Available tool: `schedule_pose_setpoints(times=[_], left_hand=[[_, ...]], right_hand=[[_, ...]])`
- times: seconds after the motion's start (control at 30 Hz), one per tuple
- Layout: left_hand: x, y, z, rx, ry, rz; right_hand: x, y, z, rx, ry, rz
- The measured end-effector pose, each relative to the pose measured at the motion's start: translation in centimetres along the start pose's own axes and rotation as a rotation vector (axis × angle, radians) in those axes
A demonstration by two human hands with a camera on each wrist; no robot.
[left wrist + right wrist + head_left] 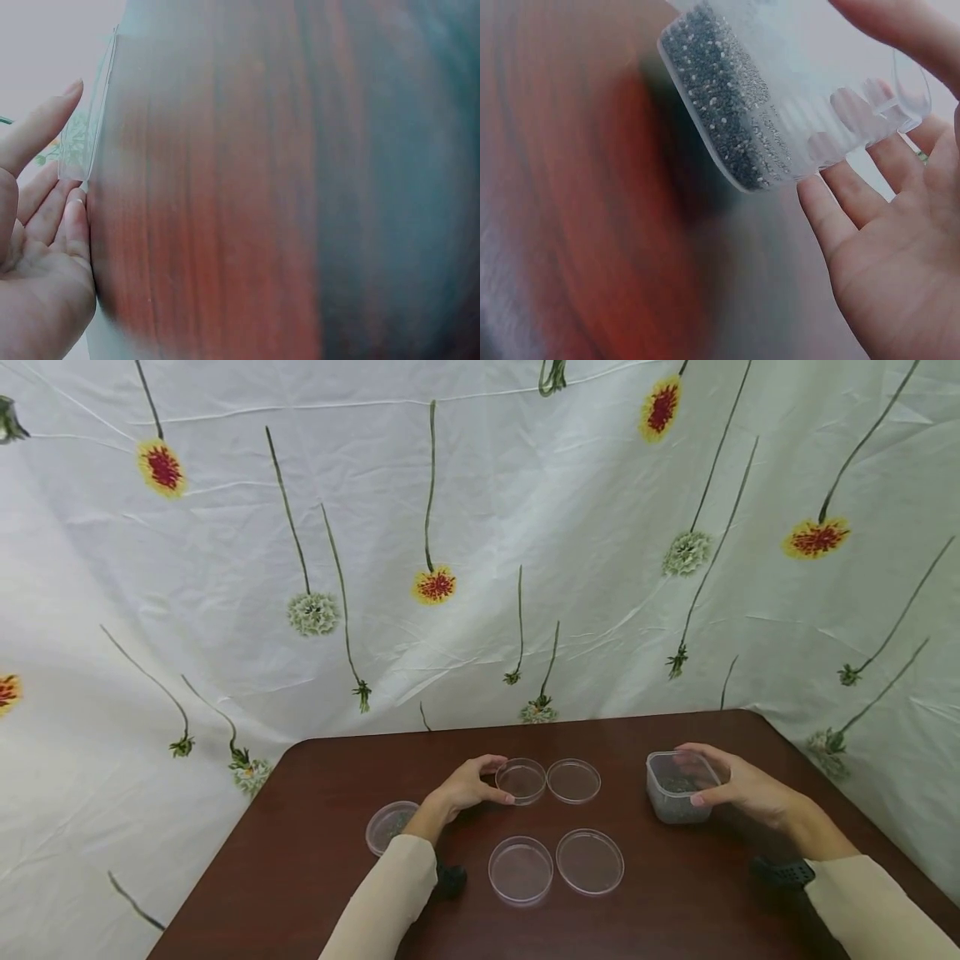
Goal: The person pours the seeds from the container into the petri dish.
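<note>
My left hand (467, 787) is at a shallow clear petri dish (521, 781) in the back row, thumb on its near rim and fingers around its far left side. In the left wrist view, the dish's clear wall (81, 142) shows edge-on beside the thumb and fingers. On the right, my right hand (750, 785) holds a lidless clear plastic tub (678, 806) by its rim, thumb at the near side and fingers at the far side. Dark grey grains (716, 94) fill the lower part of the tub, and its base is close over the table.
Another clear petri dish (573, 781) stands right beside the gripped one. Two more, a left dish (520, 870) and a right dish (590, 862), stand nearer. A dish with dark grains (390, 822) is partly behind my left forearm. The brown table (315, 877) meets a flower-print cloth (480, 677).
</note>
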State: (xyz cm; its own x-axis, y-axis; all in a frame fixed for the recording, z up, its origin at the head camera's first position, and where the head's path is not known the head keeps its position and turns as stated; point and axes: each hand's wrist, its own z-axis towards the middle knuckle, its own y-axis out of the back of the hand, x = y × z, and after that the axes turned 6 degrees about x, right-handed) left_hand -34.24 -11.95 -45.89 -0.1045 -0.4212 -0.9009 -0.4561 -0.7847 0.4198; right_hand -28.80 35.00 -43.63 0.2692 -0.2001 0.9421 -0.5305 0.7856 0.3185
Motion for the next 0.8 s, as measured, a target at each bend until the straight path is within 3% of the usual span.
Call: schedule_pose_setpoints(times=[0.5, 0.8], left_hand=[[-0.3, 0.2, -0.2, -0.001, 0.009, 0.000], [-0.6, 0.3, -0.3, 0.007, 0.002, 0.026]], right_hand=[[4.0, -0.3, 4.6, -0.017, 0.010, -0.064], [6.1, -1.7, 7.6, -0.052, -0.002, -0.235]])
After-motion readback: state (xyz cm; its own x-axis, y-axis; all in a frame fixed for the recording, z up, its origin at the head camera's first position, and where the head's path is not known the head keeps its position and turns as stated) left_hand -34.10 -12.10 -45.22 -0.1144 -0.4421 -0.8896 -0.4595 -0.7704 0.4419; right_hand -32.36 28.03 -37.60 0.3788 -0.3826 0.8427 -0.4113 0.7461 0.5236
